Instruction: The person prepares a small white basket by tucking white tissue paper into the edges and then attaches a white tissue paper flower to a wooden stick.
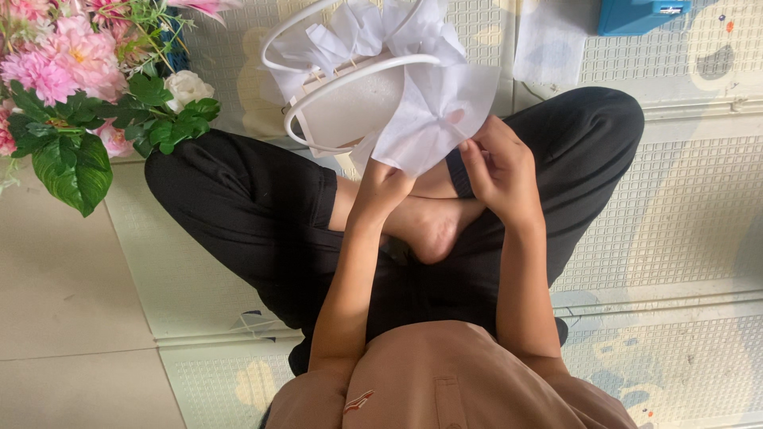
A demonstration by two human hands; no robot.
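I sit cross-legged on a padded floor mat, looking down at my lap. My left hand grips the lower edge of a sheet of white tissue paper. My right hand pinches the same sheet at its right edge, fingers curled over it. The paper spills out of a white handbag with two round white handles, which stands just beyond my crossed legs. More crumpled white paper sticks up from the bag's mouth.
A bunch of pink and white artificial flowers with green leaves lies at the upper left. A blue box sits at the top right edge, beside a white sheet. Plain floor tiles run along the left.
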